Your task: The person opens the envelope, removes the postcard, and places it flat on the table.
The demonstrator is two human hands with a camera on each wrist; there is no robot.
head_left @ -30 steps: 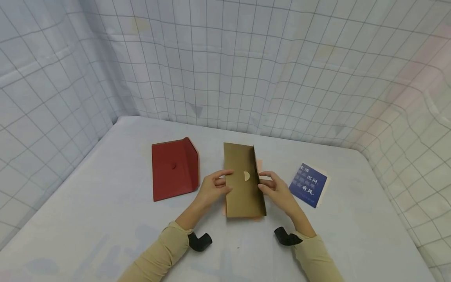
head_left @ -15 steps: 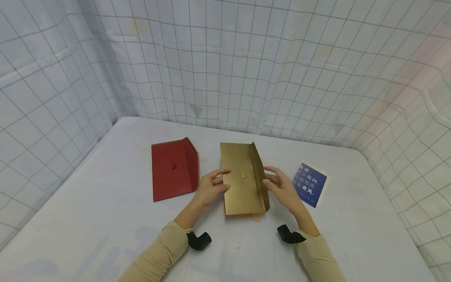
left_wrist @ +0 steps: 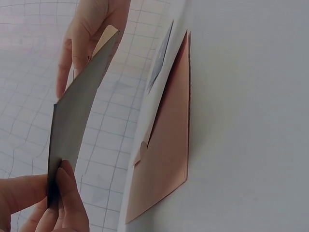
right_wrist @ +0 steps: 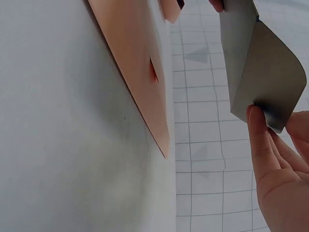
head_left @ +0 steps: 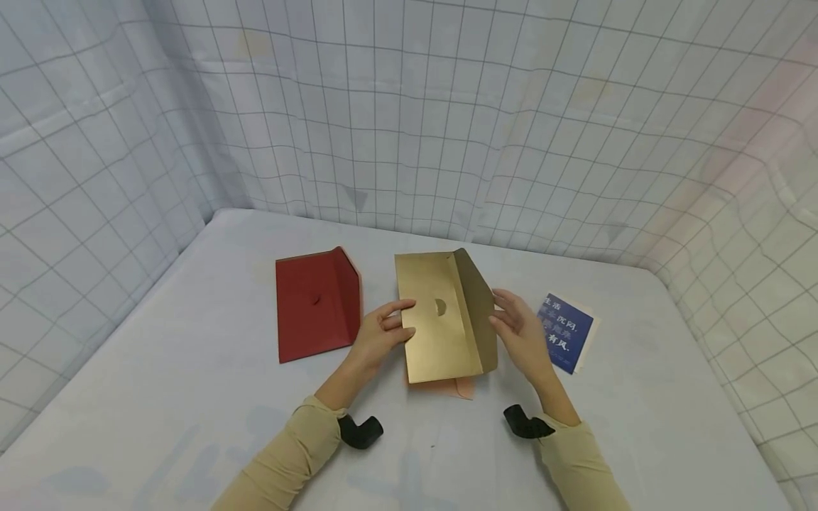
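A gold envelope (head_left: 437, 341) with a small half-round slit is held up above the table between both hands. My left hand (head_left: 375, 339) pinches its left edge, thumb on one face and fingers on the other. My right hand (head_left: 520, 333) pinches the flap (head_left: 478, 309), which is folded out on the right side. Beneath it lies a peach-coloured envelope (head_left: 456, 387), mostly covered in the head view. The left wrist view shows this peach envelope (left_wrist: 166, 140) flat on the table, apart from the gold envelope (left_wrist: 77, 116).
On the left lies a red envelope (head_left: 307, 312) with its flap raised. To the right is a blue card (head_left: 565, 333) with white writing, over a pale sheet. Grid-patterned curtains (head_left: 422, 128) enclose the table (head_left: 192, 397). Black wrist mounts (head_left: 361, 433) sit at both cuffs.
The gold envelope's flap has swung open to the right with my right hand. The envelope has tilted and shifted slightly left and up in the head view, baring more of the peach envelope.
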